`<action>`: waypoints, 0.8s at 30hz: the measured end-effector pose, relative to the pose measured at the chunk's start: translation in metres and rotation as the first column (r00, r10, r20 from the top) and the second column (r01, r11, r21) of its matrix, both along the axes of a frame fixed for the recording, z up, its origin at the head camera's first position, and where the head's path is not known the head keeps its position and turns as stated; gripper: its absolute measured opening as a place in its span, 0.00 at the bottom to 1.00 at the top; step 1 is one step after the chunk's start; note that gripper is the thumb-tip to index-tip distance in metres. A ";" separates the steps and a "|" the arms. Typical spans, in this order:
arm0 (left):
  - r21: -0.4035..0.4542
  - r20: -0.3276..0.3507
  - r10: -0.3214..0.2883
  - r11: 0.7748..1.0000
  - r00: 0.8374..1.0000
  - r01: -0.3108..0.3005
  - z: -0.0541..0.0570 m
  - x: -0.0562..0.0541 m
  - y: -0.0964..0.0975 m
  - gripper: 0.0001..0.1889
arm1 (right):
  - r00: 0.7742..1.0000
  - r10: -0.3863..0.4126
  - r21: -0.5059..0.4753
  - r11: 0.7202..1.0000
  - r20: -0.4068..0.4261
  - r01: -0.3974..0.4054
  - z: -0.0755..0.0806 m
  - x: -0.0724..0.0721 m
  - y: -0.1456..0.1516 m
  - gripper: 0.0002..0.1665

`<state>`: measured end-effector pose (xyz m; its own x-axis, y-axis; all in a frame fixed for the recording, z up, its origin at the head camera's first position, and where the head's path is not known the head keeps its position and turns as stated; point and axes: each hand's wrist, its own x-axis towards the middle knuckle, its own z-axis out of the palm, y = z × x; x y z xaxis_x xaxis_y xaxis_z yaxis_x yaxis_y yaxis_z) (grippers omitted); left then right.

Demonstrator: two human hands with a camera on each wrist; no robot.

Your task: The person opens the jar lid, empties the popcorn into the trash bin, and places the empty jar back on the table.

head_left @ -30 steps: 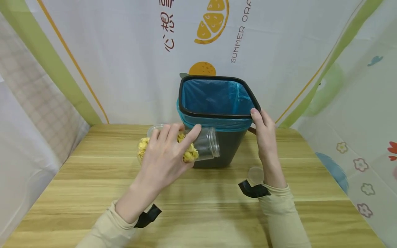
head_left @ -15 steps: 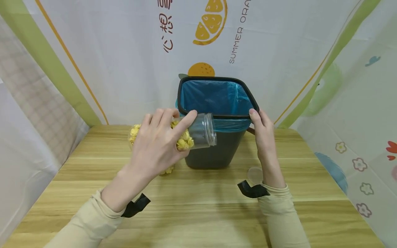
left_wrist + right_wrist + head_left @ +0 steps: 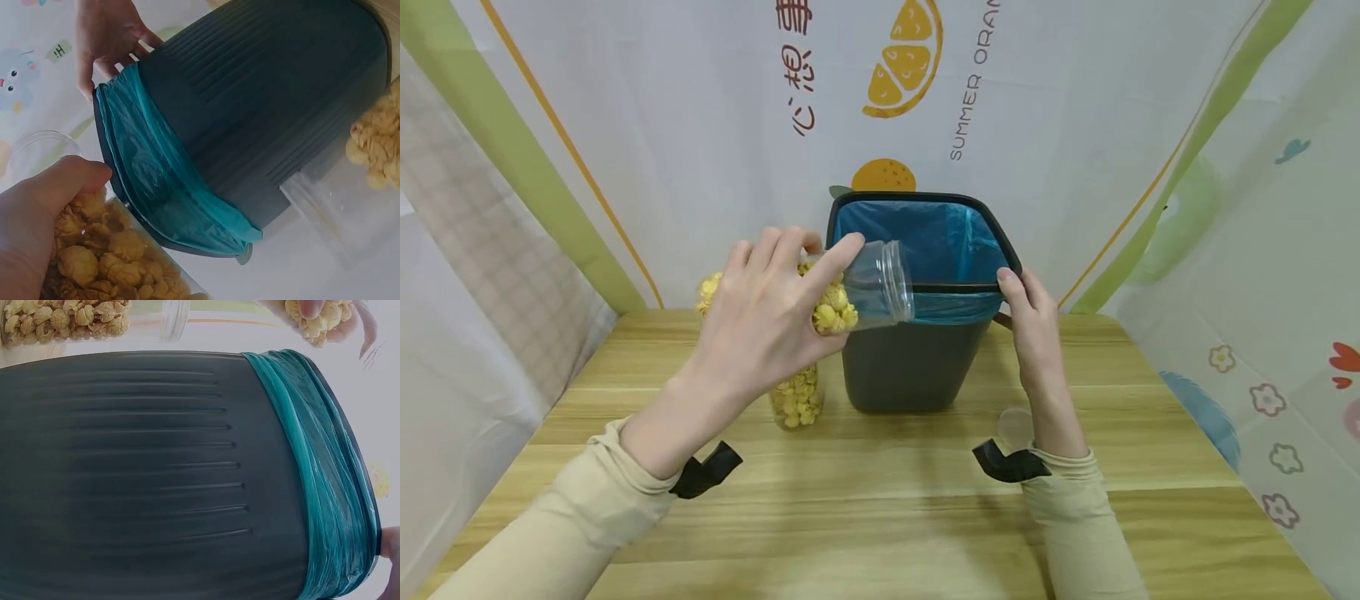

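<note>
- Shows white printed cloth (image 3: 700,167) across upper frame
- Has wooden table (image 3: 880,533) filling lower frame
- Steadies lined bin (image 3: 910,367) at centre, pinching rim in right hand (image 3: 1037,329)
- Holds popcorn jar (image 3: 872,283) sideways in left hand (image 3: 758,308), left of centre, open mouth near rim; seems yet to pour
- Leaves second jar (image 3: 796,402) untouched, lower left of centre

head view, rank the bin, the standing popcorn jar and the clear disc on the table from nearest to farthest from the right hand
1. Bin: touching, the right hand grips its near right corner.
2. Clear disc: on the table, right of the bin.
3. Standing popcorn jar: left of the bin.
</note>
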<state>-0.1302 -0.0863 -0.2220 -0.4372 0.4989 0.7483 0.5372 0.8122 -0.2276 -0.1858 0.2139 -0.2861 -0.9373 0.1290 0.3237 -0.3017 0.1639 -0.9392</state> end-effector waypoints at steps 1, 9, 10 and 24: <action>0.000 0.004 -0.002 1.000 1.000 0.002 0.002 -0.001 -0.001 0.49 | 1.000 0.001 0.000 1.000 -0.001 -0.001 0.000 0.000 0.000 0.32; -0.008 -0.011 -0.007 1.000 1.000 0.007 0.020 -0.010 -0.007 0.52 | 1.000 0.006 0.000 1.000 -0.005 -0.006 0.000 -0.001 0.000 0.32; -0.012 -0.018 -0.006 1.000 1.000 0.006 0.022 -0.012 -0.008 0.53 | 1.000 0.007 0.001 1.000 -0.005 -0.007 0.000 -0.001 0.000 0.32; -0.070 -0.051 0.017 0.997 0.999 -0.021 0.040 -0.036 -0.011 0.47 | 1.000 0.016 -0.004 1.000 -0.004 -0.016 -0.001 -0.001 0.001 0.34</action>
<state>-0.1658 -0.0971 -0.1819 -0.4096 0.5429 0.7331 0.5082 0.8032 -0.3109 -0.1871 0.2152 -0.2870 -0.9380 0.1158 0.3267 -0.3078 0.1551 -0.9387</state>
